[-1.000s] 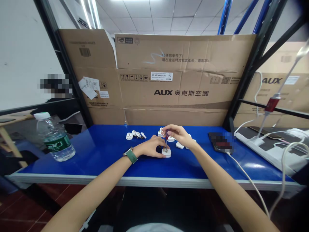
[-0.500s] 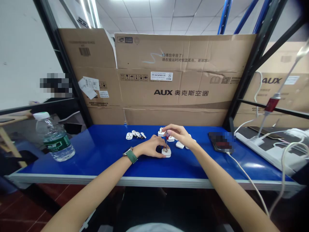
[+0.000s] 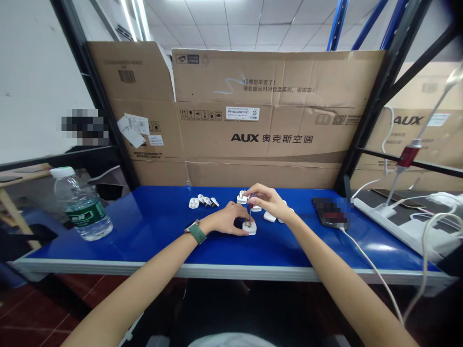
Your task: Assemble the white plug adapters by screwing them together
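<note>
A white plug [image 3: 250,228] lies pins-up on the blue table [image 3: 152,231]. My left hand [image 3: 226,219], with a green watch at the wrist, is closed round the plug and pins it to the table. Pinched in the fingers of my right hand [image 3: 265,200] is a small red-handled screwdriver [image 3: 249,211], upright with its tip down in the plug. Several more white plugs and plug parts [image 3: 202,201] lie just behind both hands.
A plastic water bottle [image 3: 81,205] stands at the table's left. A dark phone [image 3: 331,212] with a white cable lies at the right, a white power strip [image 3: 401,226] beyond it. Large cardboard boxes [image 3: 253,115] wall off the back. Black shelf posts flank the table.
The screwdriver and both hands stay on the plug with only a slight shift. The view has barely moved.
</note>
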Demonstrator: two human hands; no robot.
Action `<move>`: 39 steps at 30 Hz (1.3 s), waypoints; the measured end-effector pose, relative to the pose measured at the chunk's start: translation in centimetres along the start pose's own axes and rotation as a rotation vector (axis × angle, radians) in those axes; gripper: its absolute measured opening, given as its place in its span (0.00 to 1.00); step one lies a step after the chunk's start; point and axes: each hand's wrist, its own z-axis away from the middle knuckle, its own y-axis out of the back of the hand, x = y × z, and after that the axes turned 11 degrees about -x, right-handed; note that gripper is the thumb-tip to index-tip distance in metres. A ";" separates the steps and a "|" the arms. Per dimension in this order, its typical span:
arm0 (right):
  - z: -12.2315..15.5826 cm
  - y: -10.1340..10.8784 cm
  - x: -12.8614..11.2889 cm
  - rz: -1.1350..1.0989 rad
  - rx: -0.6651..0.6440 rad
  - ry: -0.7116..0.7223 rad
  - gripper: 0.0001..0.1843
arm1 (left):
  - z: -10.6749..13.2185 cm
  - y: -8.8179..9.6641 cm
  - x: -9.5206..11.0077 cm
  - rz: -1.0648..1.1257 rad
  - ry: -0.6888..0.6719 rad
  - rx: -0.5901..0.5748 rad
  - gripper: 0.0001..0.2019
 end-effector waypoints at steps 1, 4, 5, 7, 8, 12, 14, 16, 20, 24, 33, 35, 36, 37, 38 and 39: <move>0.0 0.0 0.1 0.008 0.011 -0.006 0.16 | 0.0 0.0 0.0 0.000 0.000 -0.001 0.17; -0.1 0.0 0.3 -0.029 0.000 -0.005 0.19 | 0.0 0.0 0.0 -0.002 0.002 -0.001 0.18; -0.1 0.0 0.2 -0.049 -0.012 0.000 0.21 | 0.0 0.1 0.0 -0.002 0.004 -0.001 0.18; 0.0 0.1 0.0 -0.082 -0.036 0.009 0.21 | 0.0 0.1 0.1 0.000 0.006 -0.005 0.18; 0.1 0.1 -0.1 -0.089 -0.046 0.008 0.20 | 0.0 0.1 0.1 0.000 0.007 -0.008 0.18; 0.1 0.1 -0.3 -0.037 -0.041 -0.021 0.16 | 0.0 0.1 0.1 -0.002 0.007 -0.009 0.18; 0.1 0.0 0.0 0.007 -0.021 -0.030 0.15 | 0.0 0.1 0.1 0.003 0.005 -0.009 0.19; 0.0 0.0 0.3 0.024 -0.006 -0.031 0.16 | 0.0 0.1 0.0 0.007 0.005 -0.011 0.19; -0.1 -0.1 0.8 0.015 0.006 -0.013 0.17 | 0.0 0.1 0.1 0.009 0.011 -0.016 0.19; -0.1 -0.1 0.6 0.023 0.026 -0.016 0.17 | 0.0 0.2 0.1 0.007 0.009 -0.013 0.19; 0.0 0.0 -0.2 0.032 0.132 0.005 0.17 | 0.1 0.1 -0.1 -0.002 0.005 -0.014 0.20; 0.0 0.1 -0.3 0.034 0.161 0.020 0.16 | 0.1 0.1 -0.1 -0.005 0.005 -0.011 0.20; 0.0 0.2 -0.4 0.040 0.179 0.026 0.16 | 0.2 0.1 -0.1 -0.004 0.009 -0.006 0.21; 0.0 0.2 -0.4 0.048 0.200 0.031 0.15 | 0.3 0.2 -0.1 0.000 0.016 0.005 0.23; 0.0 0.3 -0.4 0.060 0.222 0.035 0.15 | 0.3 0.2 -0.1 0.006 0.025 0.020 0.24; 0.0 0.4 -0.5 0.075 0.244 0.037 0.15 | 0.4 0.3 -0.2 0.015 0.034 0.043 0.25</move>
